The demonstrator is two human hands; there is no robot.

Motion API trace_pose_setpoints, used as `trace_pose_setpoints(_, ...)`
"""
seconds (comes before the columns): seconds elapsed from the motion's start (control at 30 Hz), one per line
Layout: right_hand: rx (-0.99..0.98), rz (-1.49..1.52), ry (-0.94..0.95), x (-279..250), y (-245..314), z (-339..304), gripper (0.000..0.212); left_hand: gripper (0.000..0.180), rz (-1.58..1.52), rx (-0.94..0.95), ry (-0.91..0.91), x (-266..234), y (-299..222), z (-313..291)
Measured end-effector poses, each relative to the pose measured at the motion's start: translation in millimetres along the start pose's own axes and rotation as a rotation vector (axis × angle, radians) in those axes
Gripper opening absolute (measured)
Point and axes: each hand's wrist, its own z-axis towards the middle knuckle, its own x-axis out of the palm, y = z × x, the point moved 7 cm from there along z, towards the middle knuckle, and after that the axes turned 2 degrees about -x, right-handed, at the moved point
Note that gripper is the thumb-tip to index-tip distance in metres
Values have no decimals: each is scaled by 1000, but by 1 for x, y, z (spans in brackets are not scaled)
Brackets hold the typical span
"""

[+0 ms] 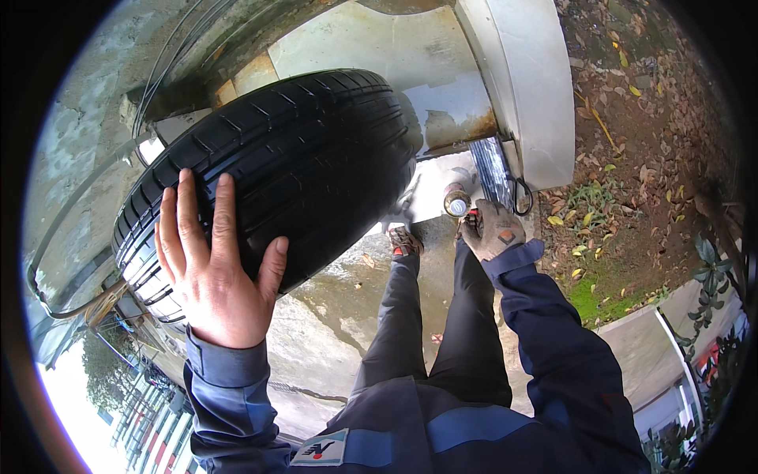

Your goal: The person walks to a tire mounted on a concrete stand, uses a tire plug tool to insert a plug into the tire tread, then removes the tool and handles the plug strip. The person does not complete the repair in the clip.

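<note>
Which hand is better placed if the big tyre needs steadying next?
Probably the left hand: it lies spread against the tyre. The gloved right hand is away from the tyre, over by the bottle.

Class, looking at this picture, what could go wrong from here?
The tyre might roll or tip: the bare left hand rests on its tread with fingers spread, not wrapped around it. If it toppled, it could hit the nearby shoe. The capped container might be knocked or dropped by the gloved right hand close by.
</note>
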Motion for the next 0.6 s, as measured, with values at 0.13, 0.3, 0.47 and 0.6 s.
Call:
trace_pose_setpoints(0.13, -18, -7, -47, -1, 0, -4, 49, 74, 53, 18, -9, 3, 1, 0)
trace_pose_setpoints(0.3, 8, 26, -35, 6, -2, -8, 47, 72, 39, 13, -21, 4, 0, -1)
trace_pose_setpoints(0.47, 16, 33, 12, 15, -10, -13, 54, 72, 25, 3, -33, 4, -1, 0)
trace_pose_setpoints(0.6, 24, 32, 20, 17, -13, -17, 54, 72, 5, -3, -48, 3, 1, 1)
